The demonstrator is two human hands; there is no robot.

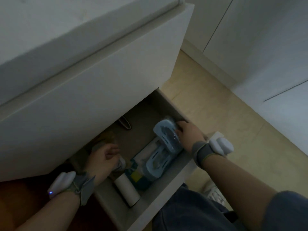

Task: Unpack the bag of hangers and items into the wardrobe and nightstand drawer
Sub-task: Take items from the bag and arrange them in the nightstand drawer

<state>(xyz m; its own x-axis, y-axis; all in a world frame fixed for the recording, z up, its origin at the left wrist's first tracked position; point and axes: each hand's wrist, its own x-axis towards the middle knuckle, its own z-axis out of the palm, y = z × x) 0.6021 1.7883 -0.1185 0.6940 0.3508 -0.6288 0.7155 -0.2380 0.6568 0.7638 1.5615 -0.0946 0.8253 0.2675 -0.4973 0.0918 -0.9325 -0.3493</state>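
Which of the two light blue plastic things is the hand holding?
The blue plastic thing farther back in the drawer, gripped by the right hand. The other blue one lies nearer the front, untouched.

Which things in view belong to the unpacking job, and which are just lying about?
In the job: drawer, open; light blue slotted holder, gripped by right hand; small pale item, held by left hand.
Lying about: white roll; dark looped thing at the drawer's back; shoe on the floor.
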